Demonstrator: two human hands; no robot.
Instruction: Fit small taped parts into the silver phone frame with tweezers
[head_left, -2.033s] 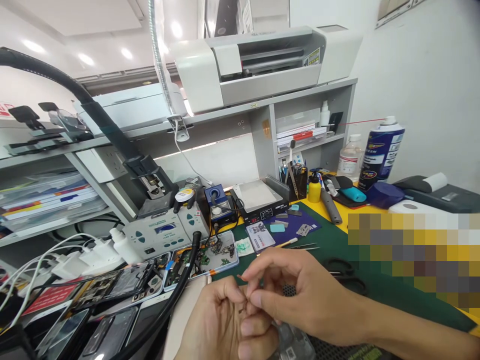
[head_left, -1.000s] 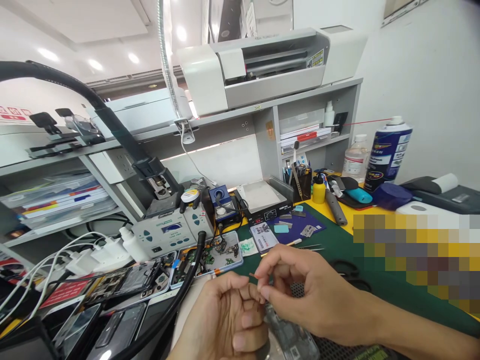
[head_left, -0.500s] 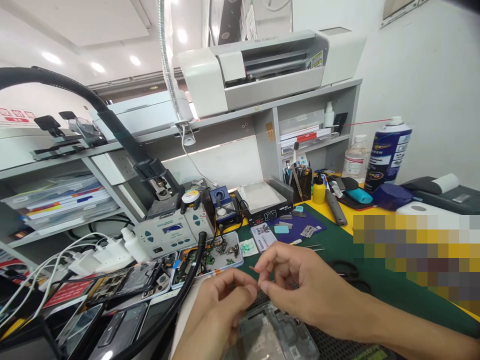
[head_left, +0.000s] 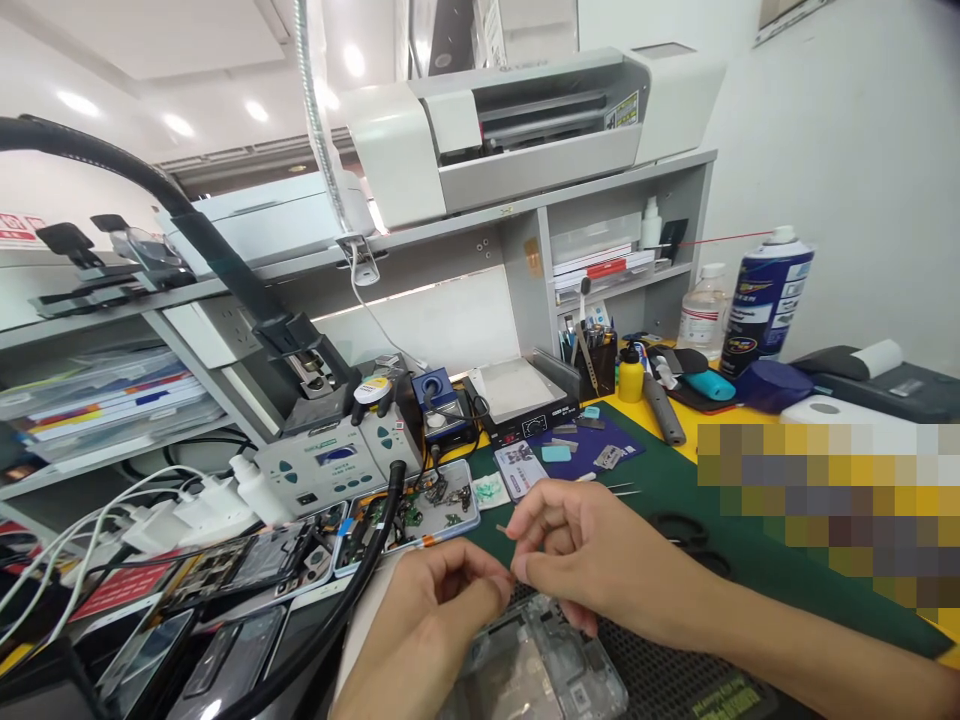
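Note:
My left hand (head_left: 450, 600) is closed in a pinch, its fingertips meeting those of my right hand (head_left: 592, 560). A tiny thin brownish strip (head_left: 502, 528) pokes out by my right index fingertip; what kind of piece it is, I cannot make out. Whatever lies between my left fingertips is hidden. Right below both hands is an opened phone body (head_left: 551, 665) with its metal inside showing, partly covered by my left hand. It lies on a dark perforated mat (head_left: 660, 675).
A parts tray (head_left: 472, 520) with small boards sits beyond my left hand, and a black hose (head_left: 375, 540) curves past it. Tweezers (head_left: 624, 490) and black scissors (head_left: 686, 530) lie on the green mat (head_left: 787, 590). Several phones (head_left: 232, 660) fill the left side.
The view has shifted slightly, so the bench sits a little further left. Both hands keep their pinch over the phone body, with only small finger movement.

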